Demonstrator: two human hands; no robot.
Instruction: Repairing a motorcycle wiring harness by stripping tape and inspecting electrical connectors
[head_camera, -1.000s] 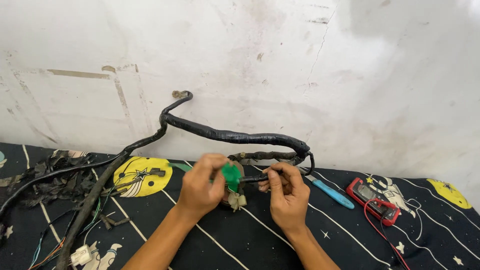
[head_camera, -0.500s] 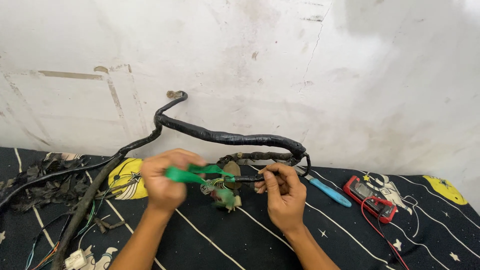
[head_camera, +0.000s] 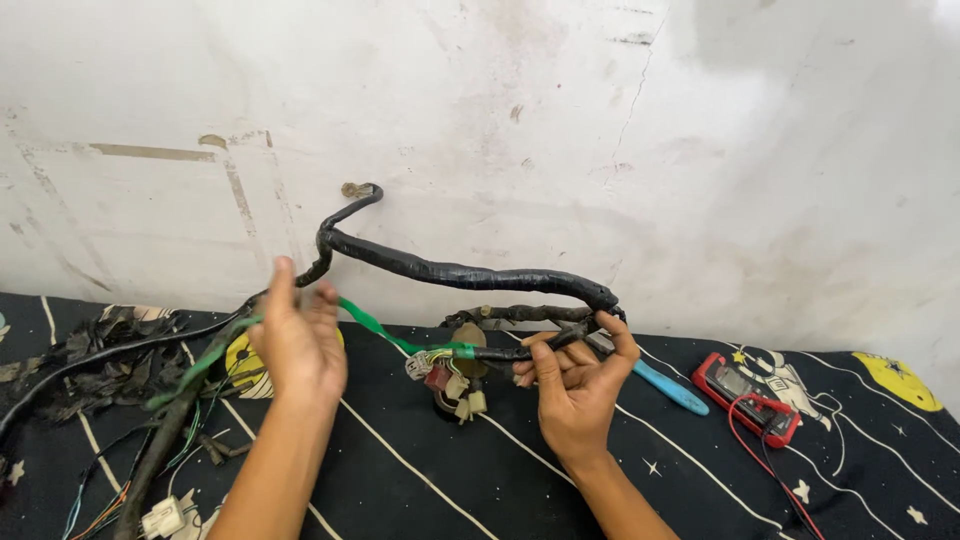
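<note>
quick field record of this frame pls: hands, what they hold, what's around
left hand: pulls green tape out taut, up and to the left
right hand: pinches the wire harness branch where the tape ends
connectors: cluster hanging below the taped spot
surface: black patterned cloth
nearby: red multimeter, blue-handled tool, loose wires
behind: stained white wall

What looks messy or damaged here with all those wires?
The black wiring harness has branches with loose connectors dangling. A green tape strip stretches from it to the left hand; the right hand grips a branch. Torn black tape scraps lie heaped at left, and the wall is stained and cracked.
</note>
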